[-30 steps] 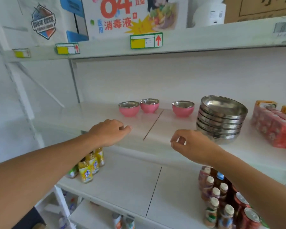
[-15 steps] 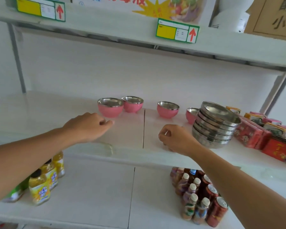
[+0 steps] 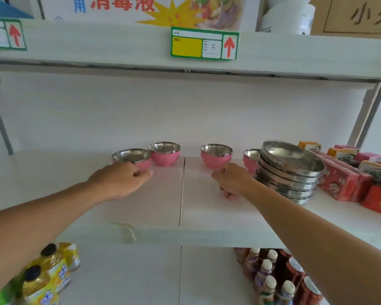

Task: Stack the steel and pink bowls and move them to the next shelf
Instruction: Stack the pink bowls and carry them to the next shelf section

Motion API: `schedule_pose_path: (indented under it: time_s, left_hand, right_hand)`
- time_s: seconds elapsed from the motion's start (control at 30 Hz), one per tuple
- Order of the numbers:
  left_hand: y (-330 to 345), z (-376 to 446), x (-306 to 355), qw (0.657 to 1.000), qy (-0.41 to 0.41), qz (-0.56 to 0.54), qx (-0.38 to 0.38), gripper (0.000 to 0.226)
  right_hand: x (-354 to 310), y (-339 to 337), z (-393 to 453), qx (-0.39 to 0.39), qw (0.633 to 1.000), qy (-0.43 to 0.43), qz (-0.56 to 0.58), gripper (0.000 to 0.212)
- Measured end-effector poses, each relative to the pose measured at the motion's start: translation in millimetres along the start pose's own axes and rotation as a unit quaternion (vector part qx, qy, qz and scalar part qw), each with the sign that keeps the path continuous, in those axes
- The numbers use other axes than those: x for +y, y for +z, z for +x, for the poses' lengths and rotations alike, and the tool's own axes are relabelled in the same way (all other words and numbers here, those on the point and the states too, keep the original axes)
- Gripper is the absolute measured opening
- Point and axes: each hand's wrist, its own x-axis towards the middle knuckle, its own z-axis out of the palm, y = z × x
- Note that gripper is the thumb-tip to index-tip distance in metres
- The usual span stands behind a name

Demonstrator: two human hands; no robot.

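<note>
A white shelf [image 3: 207, 208] runs across the middle of the frame against a white wall. Four pink bowls stand in a row at its back, with a stack of steel bowls [image 3: 288, 170] at centre right beside red boxes [image 3: 341, 181]. The left hand [image 3: 121, 179] reaches the leftmost pink bowl [image 3: 132, 158], fingers curled against its near side. The right hand [image 3: 231, 180], loosely curled and holding nothing, sits just below the third pink bowl [image 3: 216, 155]. A box at upper centre reads "消毒液" above a yellow price tag [image 3: 204, 44].
</note>
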Motion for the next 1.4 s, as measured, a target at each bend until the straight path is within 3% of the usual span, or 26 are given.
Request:
schedule_pose_path:
  time_s: [0.07, 0.13, 0.2, 0.37, 0.57, 0.7, 0.8, 0.9, 1.1, 1.27, 1.4]
  left_hand:
    - [-2, 3, -2, 1.000, -0.004, 0.007, -0.002, 0.087]
    - [-4, 5, -5, 1.000, -0.014, 0.013, -0.001, 0.085]
    - [-7, 5, -10, 1.000, -0.025, 0.009, 0.005, 0.080]
    - [-15, -2, -31, 0.999, -0.036, -0.019, 0.026, 0.065]
    - [-29, -5, -59, 0.996, -0.031, -0.069, 0.045, 0.048]
    - [-31, 2, -85, 0.995, -0.052, -0.080, 0.037, 0.071]
    - [-30, 8, -99, 0.994, -0.066, -0.085, 0.036, 0.073]
    - [-26, 19, -107, 0.984, -0.107, -0.135, 0.030, 0.081]
    - [-23, 56, -103, 0.940, -0.235, -0.248, -0.009, 0.078]
    - [-10, 80, -77, 0.917, -0.260, -0.300, -0.048, 0.058]
    - [0, 84, -67, 0.925, -0.241, -0.285, -0.065, 0.037]
  right_hand:
    - [-6, 4, 22, 0.002, 0.993, 0.058, 0.101, 0.045]
    - [-9, 7, 40, 0.009, 0.978, 0.112, 0.178, 0.072]
    - [-8, 8, 60, 0.026, 0.968, 0.138, 0.206, 0.078]
    - [0, 5, 104, 0.090, 0.966, 0.172, 0.168, 0.052]
    - [-4, 7, 119, 0.085, 0.960, 0.190, 0.187, 0.041]
    - [-9, 10, 117, 0.076, 0.958, 0.169, 0.220, 0.041]
    - [-10, 10, 117, 0.110, 0.958, 0.173, 0.202, 0.025]
    - [-18, 6, 116, 0.129, 0.959, 0.168, 0.187, 0.028]
    - [-33, 0, 104, 0.089, 0.968, 0.140, 0.188, 0.028]
    - [-38, 3, 94, 0.059, 0.971, 0.122, 0.197, 0.027]
    - [-41, 2, 89, 0.043, 0.971, 0.112, 0.206, 0.030]
